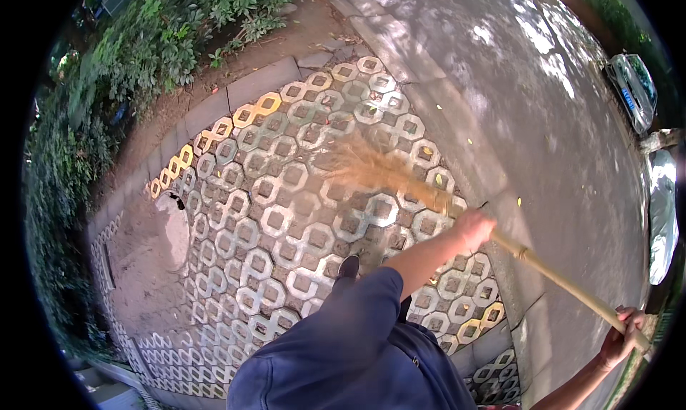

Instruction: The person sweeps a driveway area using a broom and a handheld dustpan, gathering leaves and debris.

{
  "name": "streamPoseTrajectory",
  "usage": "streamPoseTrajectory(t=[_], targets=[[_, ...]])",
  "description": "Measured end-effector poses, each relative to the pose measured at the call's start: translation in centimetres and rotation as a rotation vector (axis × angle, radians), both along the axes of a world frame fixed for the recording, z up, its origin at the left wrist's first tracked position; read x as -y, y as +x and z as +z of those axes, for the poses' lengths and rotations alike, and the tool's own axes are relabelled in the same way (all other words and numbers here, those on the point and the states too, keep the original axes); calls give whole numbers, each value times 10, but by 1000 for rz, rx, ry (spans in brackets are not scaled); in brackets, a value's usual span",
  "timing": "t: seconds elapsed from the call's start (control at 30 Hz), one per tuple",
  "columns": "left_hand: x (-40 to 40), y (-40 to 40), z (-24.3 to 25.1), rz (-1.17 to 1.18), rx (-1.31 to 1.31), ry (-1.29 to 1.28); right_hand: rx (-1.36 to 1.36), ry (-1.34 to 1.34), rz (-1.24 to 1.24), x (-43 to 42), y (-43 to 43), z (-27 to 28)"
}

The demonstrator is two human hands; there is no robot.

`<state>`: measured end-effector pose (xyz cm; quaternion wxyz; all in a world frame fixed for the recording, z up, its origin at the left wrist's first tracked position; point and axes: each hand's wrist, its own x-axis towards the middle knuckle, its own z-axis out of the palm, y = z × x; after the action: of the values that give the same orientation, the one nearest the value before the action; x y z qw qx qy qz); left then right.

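Observation:
My left hand is closed round the bamboo handle of a straw broom, just behind the bristles. Near the handle's far end, at the lower right, my right hand grips it too. The handle slants from the right edge up towards the middle. The broom's tan bristles are spread and blurred over grass-block concrete pavers. Small dry leaves lie among the pavers, one of them a yellow leaf. Below my left arm the toe of a dark shoe shows.
Green shrubs grow behind a stone kerb at the left. A round cover lies in a bare patch of ground. An asphalt road runs along the right, with a parked car and a silvery covered shape beyond.

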<state>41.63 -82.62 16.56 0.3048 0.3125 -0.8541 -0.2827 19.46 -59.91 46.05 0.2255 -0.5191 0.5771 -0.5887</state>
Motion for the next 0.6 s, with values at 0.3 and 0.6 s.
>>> streamPoseTrajectory(t=[0.3, 0.6], targets=[[-8, 21, 7, 51, 127, -93, 283, 5, 76, -17, -69, -61], [-49, 196, -46, 190, 563, 449, 558, 211, 232, 60, 46, -201]])
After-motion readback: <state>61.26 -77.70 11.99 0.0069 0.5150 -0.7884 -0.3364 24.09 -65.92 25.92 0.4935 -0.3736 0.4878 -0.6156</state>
